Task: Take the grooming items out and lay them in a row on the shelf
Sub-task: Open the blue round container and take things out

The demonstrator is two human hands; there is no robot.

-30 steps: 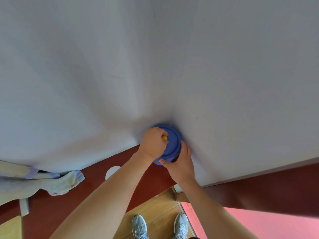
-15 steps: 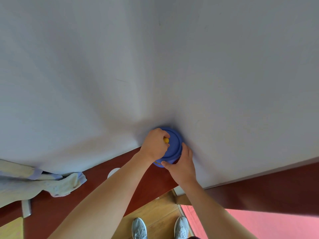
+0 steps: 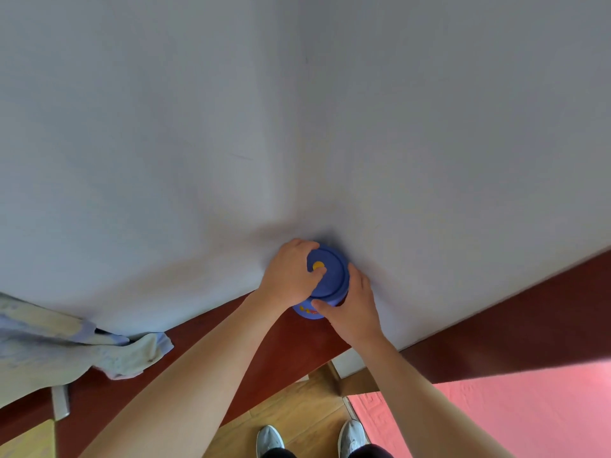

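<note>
While the round blue plastic tub (image 3: 305,313) stood on the dark red wooden shelf (image 3: 281,345), tucked into the corner of the walls, both hands were clamped on it: the left hand (image 3: 291,276) curled over its yellow-dotted lid (image 3: 332,279), the right hand (image 3: 352,307) gripping the body. Opening seemed the step in hand. Next, the lid likely needed twisting or lifting off while the right hand steadied the tub.

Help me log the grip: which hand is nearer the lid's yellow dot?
Left. The left hand grips the lid, thumb right beside the yellow dot. The right hand holds the tub under the lid's near edge, apart from the dot.
</note>
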